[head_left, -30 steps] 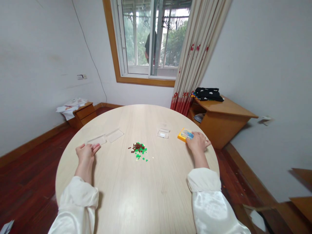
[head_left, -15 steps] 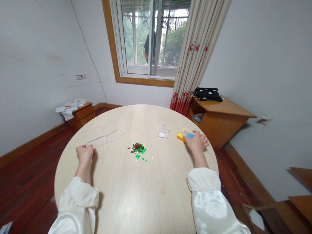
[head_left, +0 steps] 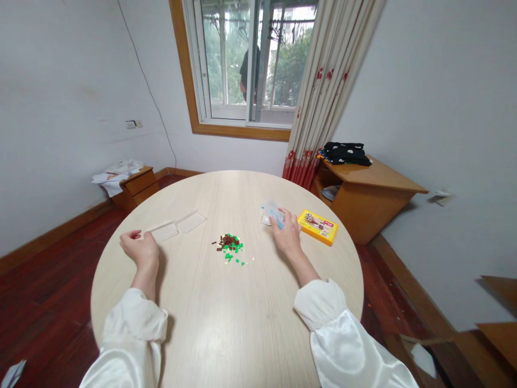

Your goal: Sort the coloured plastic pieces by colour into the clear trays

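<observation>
R hand (head_left: pixel 287 231) (wearer's own), raised above the round, pale surface (head_left: pixel 226 334): grip pinching a clear packet w/ blue print (head_left: pixel 275 214) btwn thumb & fingers; print blurred, can't be read from here. Small clear case (head_left: pixel 265 220) lies partly behind packet; can't tell if the two touch. Yellow box (head_left: pixel 318 227) lies flat just to the R of this hand, printed face up, set at a slant near the surface's R edge. L hand (head_left: pixel 141 250), opp. side: fingers part-curled, grip next to the near end of a clear tray (head_left: pixel 165 231); can't tell whether it pinches the rim or is merely beside it. Second clear tray (head_left: pixel 191 221) lies end to end w/ the first, slightly farther off. Approx. ctr., btwn the hands & well apart from both: loose heap of tiny brown, green & cream pieces (head_left: pixel 230 242), brown mostly at top, green toward the near side, a few strays around. Both forearms in loose white sleeves (head_left: pixel 343 345). Bkgd: window (head_left: pixel 226 59), patterned curtain (head_left: pixel 323 97), wooden cabinet (head_left: pixel 371 194) w/ folded black cloth (head_left: pixel 345 154) on top.
</observation>
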A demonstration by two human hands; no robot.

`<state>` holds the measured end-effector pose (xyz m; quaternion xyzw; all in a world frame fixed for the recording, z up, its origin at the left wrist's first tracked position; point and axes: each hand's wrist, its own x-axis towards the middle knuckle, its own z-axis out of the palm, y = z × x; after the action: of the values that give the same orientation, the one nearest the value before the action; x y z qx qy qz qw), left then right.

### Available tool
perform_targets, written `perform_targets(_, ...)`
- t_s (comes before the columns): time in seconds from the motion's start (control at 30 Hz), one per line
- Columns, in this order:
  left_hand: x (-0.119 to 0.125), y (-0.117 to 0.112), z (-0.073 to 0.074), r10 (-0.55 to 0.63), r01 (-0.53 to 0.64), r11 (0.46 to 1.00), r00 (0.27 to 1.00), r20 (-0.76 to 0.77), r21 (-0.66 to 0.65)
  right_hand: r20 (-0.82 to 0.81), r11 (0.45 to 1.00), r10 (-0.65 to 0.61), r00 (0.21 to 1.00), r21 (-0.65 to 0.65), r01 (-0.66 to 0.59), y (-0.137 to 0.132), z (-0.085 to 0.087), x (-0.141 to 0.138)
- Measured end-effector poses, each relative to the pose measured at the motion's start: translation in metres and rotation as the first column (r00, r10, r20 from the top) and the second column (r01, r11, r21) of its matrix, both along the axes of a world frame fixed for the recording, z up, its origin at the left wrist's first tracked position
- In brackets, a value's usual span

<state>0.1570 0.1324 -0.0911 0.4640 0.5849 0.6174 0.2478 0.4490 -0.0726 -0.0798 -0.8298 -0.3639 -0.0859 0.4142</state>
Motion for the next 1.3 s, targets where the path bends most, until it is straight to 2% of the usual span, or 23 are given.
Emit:
perform_targets(0.07,0.015,-0.013,0.01,-0.008,0.013,0.996,0.998,-0.057,0.088,-0.012,0.993,0.117,0.993,0.022,-0.117,0.004,-0.001,-0.015)
perform_targets(0.13,0.035,-0.029,0.014,-0.247,0.252,0.963,0.967,-0.061,0.093,-0.015,0.977,0.211,0.977,0.045,-0.21,0.007,-0.003,-0.03)
perform_targets(0.17,0.046,-0.039,0.015,-0.388,0.392,0.916,0.92,-0.058,0.084,-0.019,0.967,0.251,0.968,0.05,-0.25,0.008,-0.003,-0.037)
perform_targets(0.2,0.057,-0.049,0.014,-0.523,0.524,0.85,0.851,-0.035,0.046,-0.026,0.957,0.287,0.957,0.053,-0.286,0.009,-0.004,-0.044)
perform_targets(0.23,0.067,-0.059,0.012,-0.65,0.65,0.76,0.76,0.019,-0.008,-0.036,0.946,0.323,0.946,0.053,-0.321,0.01,-0.004,-0.05)
perform_targets(0.3,0.083,-0.078,0.008,-0.805,0.82,0.57,0.569,0.168,-0.044,-0.049,0.92,0.391,0.919,0.049,-0.389,0.011,-0.006,-0.061)
perform_targets(0.4,0.097,-0.096,0.002,-0.893,0.937,0.343,0.345,0.288,-0.059,-0.045,0.878,0.478,0.877,0.039,-0.476,0.011,-0.006,-0.073)
perform_targets(0.47,0.099,-0.102,0.001,-0.907,0.962,0.268,0.271,0.321,-0.053,-0.034,0.853,0.522,0.852,0.023,-0.522,0.011,-0.006,-0.079)
perform_targets(0.53,0.099,-0.103,0.0,-0.902,0.965,0.259,0.253,0.349,-0.031,-0.024,0.834,0.552,0.834,0.009,-0.552,0.012,-0.007,-0.083)
perform_targets(0.67,0.097,-0.101,-0.001,-0.886,0.953,0.302,0.277,0.372,0.008,0.01,0.809,0.587,0.81,0.021,-0.587,0.014,-0.011,-0.086)
perform_targets(0.83,0.096,-0.1,0.0,-0.898,0.951,0.308,0.289,0.332,0.007,0.004,0.77,0.635,0.772,0.07,-0.634,0.015,-0.017,-0.084)
perform_targets(0.93,0.095,-0.1,0.002,-0.909,0.95,0.311,0.297,0.293,0.001,0.017,0.753,0.656,0.754,0.055,-0.656,0.016,-0.017,-0.083)
perform_targets(1.17,0.092,-0.1,0.005,-0.922,0.953,0.304,0.291,0.257,0.01,0.04,0.744,0.668,0.743,-0.064,-0.666,0.015,-0.011,-0.085)
perform_targets(1.3,0.092,-0.1,0.006,-0.922,0.952,0.305,0.295,0.249,0.001,0.044,0.75,0.66,0.75,-0.075,-0.657,0.013,-0.007,-0.083)
